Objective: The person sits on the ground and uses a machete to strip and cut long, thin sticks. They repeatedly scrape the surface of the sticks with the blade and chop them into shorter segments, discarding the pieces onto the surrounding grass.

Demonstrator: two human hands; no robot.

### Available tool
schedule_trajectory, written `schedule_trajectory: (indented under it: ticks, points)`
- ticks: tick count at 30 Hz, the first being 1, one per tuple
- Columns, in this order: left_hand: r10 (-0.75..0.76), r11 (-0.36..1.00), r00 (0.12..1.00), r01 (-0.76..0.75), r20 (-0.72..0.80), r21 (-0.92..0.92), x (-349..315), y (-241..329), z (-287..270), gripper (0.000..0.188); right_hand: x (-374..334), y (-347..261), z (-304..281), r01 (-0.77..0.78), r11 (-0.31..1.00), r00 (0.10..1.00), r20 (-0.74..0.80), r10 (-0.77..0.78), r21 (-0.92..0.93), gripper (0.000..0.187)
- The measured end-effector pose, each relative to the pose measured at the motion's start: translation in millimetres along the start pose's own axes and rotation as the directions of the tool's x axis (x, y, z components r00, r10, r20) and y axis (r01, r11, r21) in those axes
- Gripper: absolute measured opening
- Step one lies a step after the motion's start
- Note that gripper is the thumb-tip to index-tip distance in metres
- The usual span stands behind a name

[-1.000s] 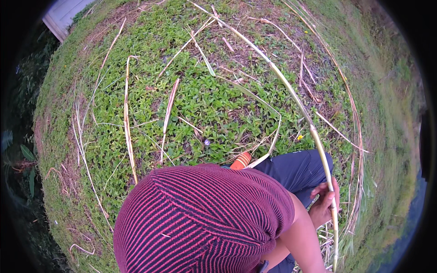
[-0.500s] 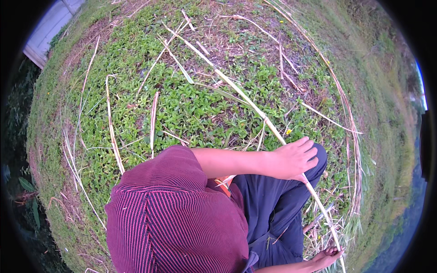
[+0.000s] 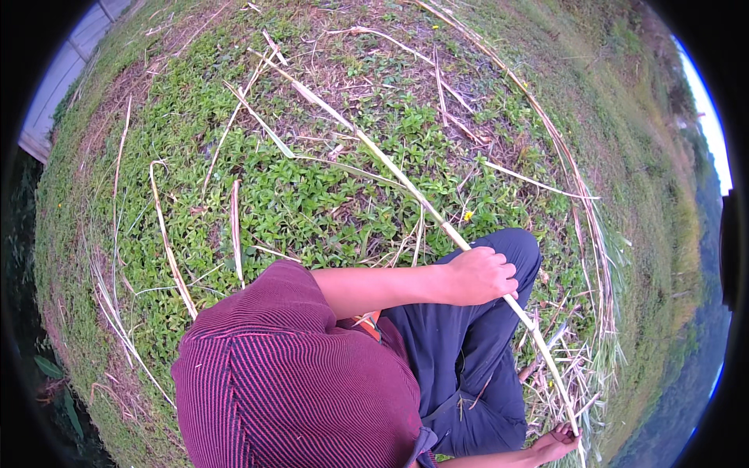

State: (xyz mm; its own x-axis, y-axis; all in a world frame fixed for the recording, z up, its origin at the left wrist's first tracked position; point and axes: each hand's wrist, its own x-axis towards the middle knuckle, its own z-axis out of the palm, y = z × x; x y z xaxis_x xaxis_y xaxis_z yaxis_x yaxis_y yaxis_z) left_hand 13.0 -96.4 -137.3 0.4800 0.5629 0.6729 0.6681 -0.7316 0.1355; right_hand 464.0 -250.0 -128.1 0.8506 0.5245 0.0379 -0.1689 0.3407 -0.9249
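A long, pale dry stalk (image 3: 360, 138) runs from the far grass at upper left down across my knee to the lower right. My left hand (image 3: 481, 274) is closed around it just above my knee in navy trousers (image 3: 476, 351). My right hand (image 3: 558, 443) sits at the bottom edge, holding the stalk's near end; its fingers are only partly in view. My maroon striped shirt (image 3: 296, 382) fills the lower middle and hides my lap, where a small orange thing (image 3: 367, 320) peeks out.
Low green plants cover the ground (image 3: 312, 203), with several loose dry stalks and leaf strips lying on them. A heap of dry stalks (image 3: 581, 366) lies by my right leg. A pale board or wall (image 3: 66, 54) shows at the upper left.
My left arm reached across my body and closed on the stalk over my knee. The right hand dropped to the picture's bottom edge, still at the stalk's near end.
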Motion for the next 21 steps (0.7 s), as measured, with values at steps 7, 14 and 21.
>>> schedule_trajectory:
  ticks: [7,14,21]
  points:
    - [0.093,0.993,0.994,-0.096,-0.049,-0.073,64,20,28,0.028,9,-11,-108,-0.011,0.999,1.0,0.029,0.01,0.047,0.033]
    - [0.144,0.982,0.98,-0.126,0.134,-0.14,119,33,-2,0.021,8,-18,-44,-0.039,0.995,0.996,-0.073,0.046,0.096,0.032]
    - [0.25,0.96,0.925,-0.198,0.288,-0.197,113,79,-13,0.028,-29,-41,-96,-0.013,0.977,0.992,-0.118,0.039,0.214,0.027]
